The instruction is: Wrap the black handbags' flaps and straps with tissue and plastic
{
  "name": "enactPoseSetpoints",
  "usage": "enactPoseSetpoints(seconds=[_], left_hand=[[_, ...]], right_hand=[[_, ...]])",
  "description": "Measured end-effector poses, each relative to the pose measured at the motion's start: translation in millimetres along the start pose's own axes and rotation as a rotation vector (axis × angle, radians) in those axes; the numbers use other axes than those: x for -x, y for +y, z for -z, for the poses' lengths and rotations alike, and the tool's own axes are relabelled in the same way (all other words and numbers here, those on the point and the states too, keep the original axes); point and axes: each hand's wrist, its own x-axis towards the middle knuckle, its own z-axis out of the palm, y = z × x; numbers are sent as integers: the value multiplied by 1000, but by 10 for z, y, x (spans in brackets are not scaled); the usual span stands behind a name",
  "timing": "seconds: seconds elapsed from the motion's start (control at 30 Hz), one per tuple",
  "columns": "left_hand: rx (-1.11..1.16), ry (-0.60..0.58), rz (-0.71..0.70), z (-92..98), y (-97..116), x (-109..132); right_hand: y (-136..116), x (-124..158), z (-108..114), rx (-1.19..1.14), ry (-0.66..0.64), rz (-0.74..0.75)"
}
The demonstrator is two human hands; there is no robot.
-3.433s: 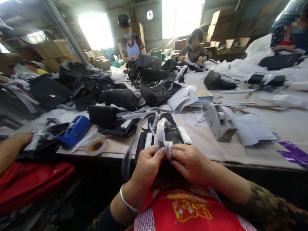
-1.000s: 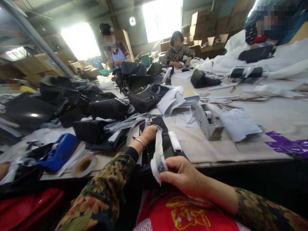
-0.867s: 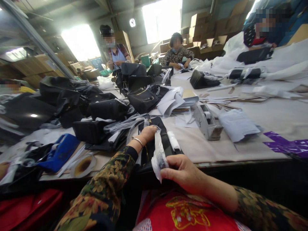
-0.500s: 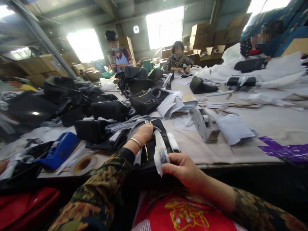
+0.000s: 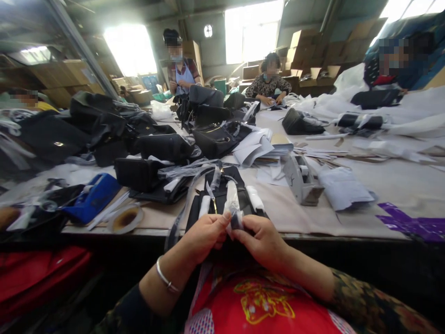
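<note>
A black bag [image 5: 243,200] with gold zips lies at the table's front edge before me. White wrapping paper [image 5: 232,197] covers a dark strap-like piece over the bag's middle. My left hand [image 5: 208,234] pinches the near end of this wrapping between thumb and fingers. Close beside it, my right hand [image 5: 259,236] grips the same end from the other side. White padded rolls sit along both sides of the bag, the right roll [image 5: 255,198] showing most. A clear plastic-wrapped strap [image 5: 181,218] loops down on the left.
A grey tape dispenser [image 5: 302,181] and folded white paper [image 5: 344,188] lie to the right. Leftward are a blue tape dispenser [image 5: 92,197], a tape roll [image 5: 125,218] and piled black bags [image 5: 135,174]. Purple tape [image 5: 410,220] marks the right edge. Several people work around the table.
My left hand has let go of the top of the bag and come down toward me to the wrapping's near end, beside my right hand. The camera view has shifted slightly.
</note>
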Motion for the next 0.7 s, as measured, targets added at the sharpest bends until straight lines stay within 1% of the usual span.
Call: enactPoseSetpoints(seconds=[0.07, 0.13, 0.2, 0.23, 0.33, 0.4, 0.47, 0.5, 0.6, 0.63, 0.7], left_hand=[[158, 14, 39, -17, -63, -33], [256, 61, 63, -15, -67, -67], [314, 87, 70, -6, -29, -94], [330, 82, 71, -1, -3, -105], [355, 61, 65, 12, 66, -131], [323, 85, 35, 23, 87, -132], [230, 127, 1, 39, 93, -111], [161, 147, -10, 47, 95, -92], [-79, 196, -42, 57, 119, -21], [-146, 199, -65, 52, 130, -2], [-220, 183, -127, 32, 145, 17]], right_hand=[[34, -8, -31, 165, -2, 136], [65, -30, -31, 283, -22, 282], [93, -66, -10, 387, -37, 426], [106, -86, 5, 445, -37, 486], [131, -139, 57, 612, -49, 608], [128, -157, 114, 686, -96, 626], [100, -175, 206, 698, -164, 582], [77, -192, 265, 684, -174, 547], [-17, -312, 443, 652, -111, 487], [-47, -376, 484, 670, -97, 501], [-91, -522, 514, 729, -134, 565]])
